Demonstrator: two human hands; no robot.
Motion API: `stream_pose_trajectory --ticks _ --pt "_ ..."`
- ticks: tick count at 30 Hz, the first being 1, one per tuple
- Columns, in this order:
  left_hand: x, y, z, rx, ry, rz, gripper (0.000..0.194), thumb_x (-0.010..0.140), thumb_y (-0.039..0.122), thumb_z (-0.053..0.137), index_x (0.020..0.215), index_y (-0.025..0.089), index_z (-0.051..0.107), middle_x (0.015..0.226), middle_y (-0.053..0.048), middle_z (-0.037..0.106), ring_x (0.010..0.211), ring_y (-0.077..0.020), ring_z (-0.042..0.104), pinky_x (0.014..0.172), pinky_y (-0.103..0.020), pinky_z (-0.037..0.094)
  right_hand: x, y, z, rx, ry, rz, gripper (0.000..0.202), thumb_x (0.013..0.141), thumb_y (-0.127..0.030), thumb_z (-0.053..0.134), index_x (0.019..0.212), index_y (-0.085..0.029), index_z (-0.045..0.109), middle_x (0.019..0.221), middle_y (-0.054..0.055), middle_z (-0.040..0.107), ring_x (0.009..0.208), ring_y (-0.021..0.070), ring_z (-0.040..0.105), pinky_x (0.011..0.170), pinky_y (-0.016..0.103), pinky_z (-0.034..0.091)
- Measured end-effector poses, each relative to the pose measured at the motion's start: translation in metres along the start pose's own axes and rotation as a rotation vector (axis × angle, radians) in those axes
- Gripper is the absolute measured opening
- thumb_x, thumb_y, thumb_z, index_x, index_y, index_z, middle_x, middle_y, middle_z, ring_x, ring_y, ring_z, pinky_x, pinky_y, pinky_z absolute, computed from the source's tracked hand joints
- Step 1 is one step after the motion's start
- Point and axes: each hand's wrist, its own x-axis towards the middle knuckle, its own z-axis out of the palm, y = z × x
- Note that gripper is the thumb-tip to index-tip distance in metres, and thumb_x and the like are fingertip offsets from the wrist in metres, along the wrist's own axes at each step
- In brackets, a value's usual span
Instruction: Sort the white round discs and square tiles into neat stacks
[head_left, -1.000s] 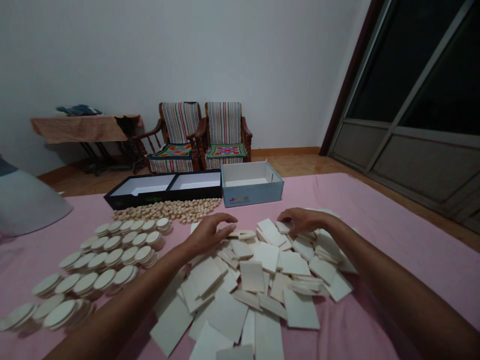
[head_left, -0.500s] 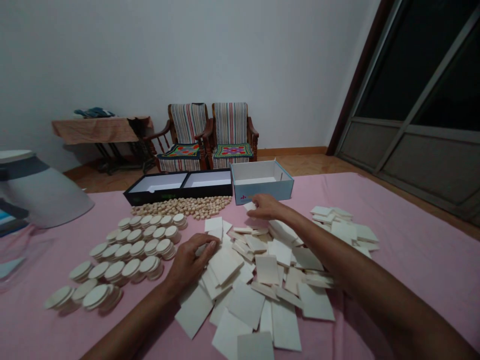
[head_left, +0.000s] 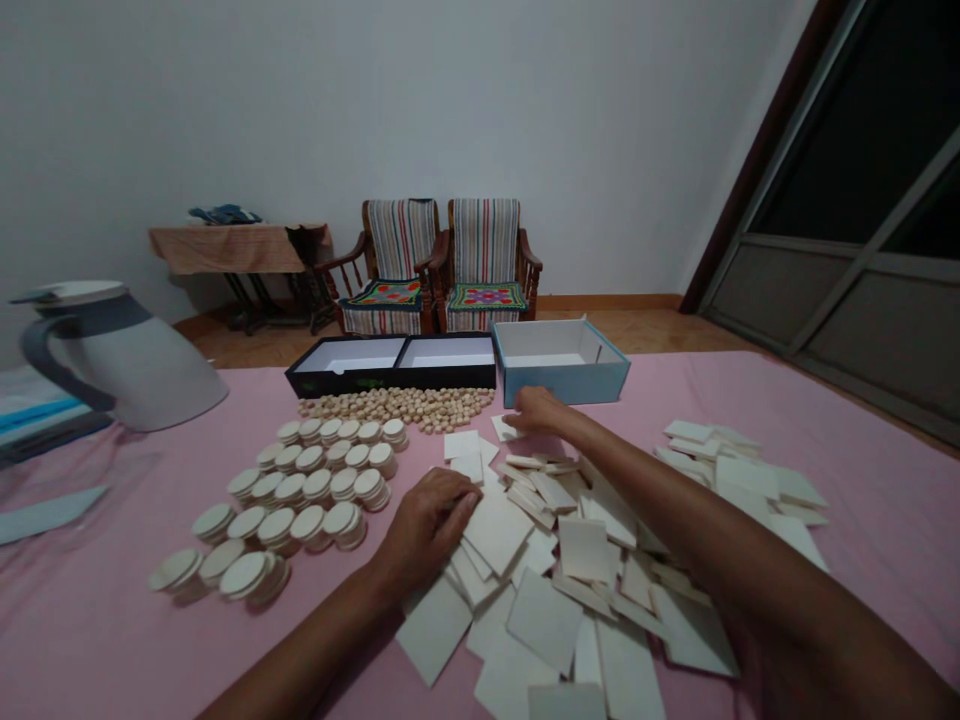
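Observation:
My right hand (head_left: 538, 412) is closed, pinching the edge of a small pale square wooden tile (head_left: 505, 429) low over the cloth, in front of the light-blue box (head_left: 566, 385). My left hand (head_left: 431, 520) rests with curled fingers at the left edge of a loose heap of square wooden tiles (head_left: 544, 615). Its fingertips are hidden, so I cannot make out what lies under them. A few smaller square tiles (head_left: 462, 446) lie just beyond that hand.
Stacks of round wooden discs (head_left: 291, 487) stand in rows on the left. Behind them are many small wooden beads (head_left: 397, 406) and a black two-part tray (head_left: 442, 378). More square tiles (head_left: 746, 476) lie to the right. A grey-white jug (head_left: 150, 360) stands at far left.
My view has turned left, so everything sits further right in the picture. My right hand has lowered the small square tile toward the cloth. The left hand stays at the heap.

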Motion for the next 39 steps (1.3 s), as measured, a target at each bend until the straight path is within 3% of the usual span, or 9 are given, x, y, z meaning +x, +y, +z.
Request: stream_pose_trajectory --ticks 3,7,13,20,25,31,34,39 --pt "0.0 -0.001 0.0 0.003 -0.002 0.008 0.02 0.091 0.026 0.047 0.089 0.018 0.066 0.089 -0.007 0.066 0.087 -0.0175 0.059 0.08 -0.031 0.048 -0.014 0.009 -0.008 0.006 -0.087 -0.091 0.028 0.078 -0.034 0.059 0.088 -0.012 0.074 0.09 0.013 0.072 0.085 0.0234 0.066 0.07 0.026 0.046" --pt "0.001 -0.002 0.001 0.009 0.0 0.024 0.02 0.09 0.026 0.047 0.088 0.017 0.065 0.087 -0.007 0.066 0.086 -0.0177 0.058 0.077 -0.031 0.047 -0.029 0.019 -0.009 0.039 -0.18 -0.163 0.031 0.074 -0.037 0.064 0.092 -0.013 0.074 0.093 0.011 0.072 0.081 0.0208 0.064 0.065 0.024 0.044" --pt "0.001 -0.002 0.001 0.006 0.011 0.03 0.019 0.089 0.024 0.048 0.086 0.017 0.065 0.084 -0.007 0.066 0.084 -0.0178 0.058 0.076 -0.031 0.047 -0.033 0.028 0.004 0.17 -0.256 -0.256 0.03 0.077 -0.029 0.057 0.097 -0.013 0.072 0.094 0.007 0.072 0.078 0.016 0.061 0.062 0.021 0.042" --pt "0.002 0.002 -0.001 0.025 0.013 -0.006 0.018 0.088 0.023 0.048 0.09 0.018 0.066 0.09 -0.006 0.068 0.087 -0.0176 0.061 0.08 -0.032 0.048 -0.03 0.049 0.019 0.308 -0.32 -0.326 0.027 0.074 -0.024 0.054 0.089 -0.01 0.072 0.081 0.002 0.069 0.068 0.0121 0.057 0.06 0.019 0.041" --pt "0.025 -0.003 -0.003 0.179 0.03 -0.02 0.02 0.084 0.023 0.052 0.099 0.019 0.065 0.103 -0.008 0.068 0.1 -0.0208 0.059 0.09 -0.036 0.045 -0.04 0.063 0.014 0.381 -0.371 -0.334 0.027 0.072 -0.021 0.055 0.093 -0.011 0.069 0.081 0.004 0.068 0.067 0.0116 0.057 0.06 0.02 0.043" --pt "0.068 -0.017 0.002 0.453 -0.168 -0.158 0.026 0.086 0.028 0.05 0.103 0.017 0.066 0.106 -0.011 0.068 0.099 -0.0238 0.06 0.089 -0.035 0.043 -0.058 0.081 0.005 0.453 -0.45 -0.386 0.031 0.071 -0.025 0.059 0.099 -0.012 0.066 0.088 0.005 0.068 0.069 0.0124 0.058 0.061 0.021 0.045" --pt "0.089 -0.021 0.01 0.481 -0.198 -0.167 0.025 0.082 0.029 0.055 0.099 0.015 0.066 0.101 -0.012 0.069 0.096 -0.0252 0.06 0.086 -0.034 0.043 -0.063 0.088 0.006 0.446 -0.355 -0.389 0.03 0.072 -0.03 0.06 0.097 -0.013 0.066 0.085 0.004 0.068 0.068 0.0128 0.058 0.059 0.021 0.043" --pt "0.125 -0.032 0.031 0.499 -0.262 -0.21 0.021 0.069 0.033 0.067 0.084 0.018 0.068 0.081 -0.008 0.069 0.08 -0.0238 0.063 0.072 -0.03 0.045 -0.056 0.085 0.01 0.269 0.066 -0.168 0.038 0.079 -0.047 0.055 0.084 -0.012 0.069 0.075 0.005 0.067 0.068 0.0163 0.058 0.058 0.024 0.039"
